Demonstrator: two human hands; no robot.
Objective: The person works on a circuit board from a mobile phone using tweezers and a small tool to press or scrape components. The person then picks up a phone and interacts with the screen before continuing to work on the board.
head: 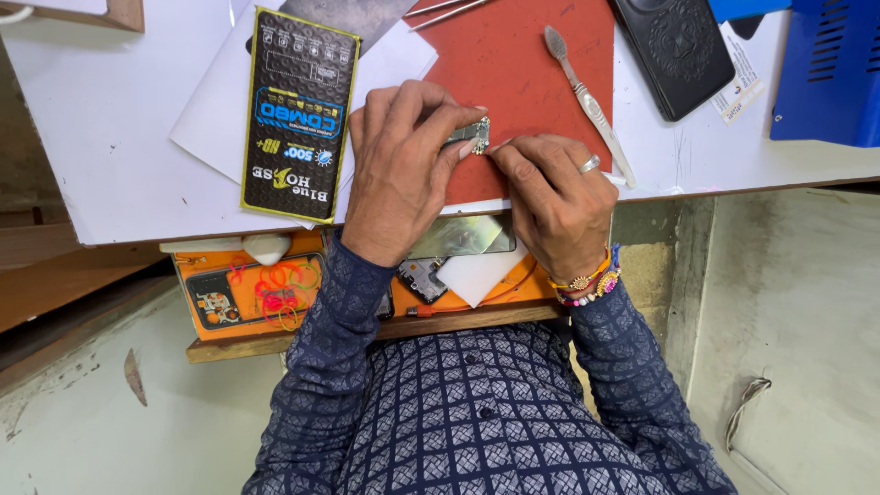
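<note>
a person's left hand (401, 174) and right hand (550, 197) meet over a small circuit board (474, 134) on a red mat (522, 73), near the mat's front edge. the left fingers (458, 119) are closed on the board, pinching it; the right fingertips press at its side, whether they grip it cannot be told. the board looks light, stiff and fragile, best held by its edges. a toothbrush (587, 96) lies right of the mat, a black packet (298, 110) left, on the white surface (101, 119).
</note>
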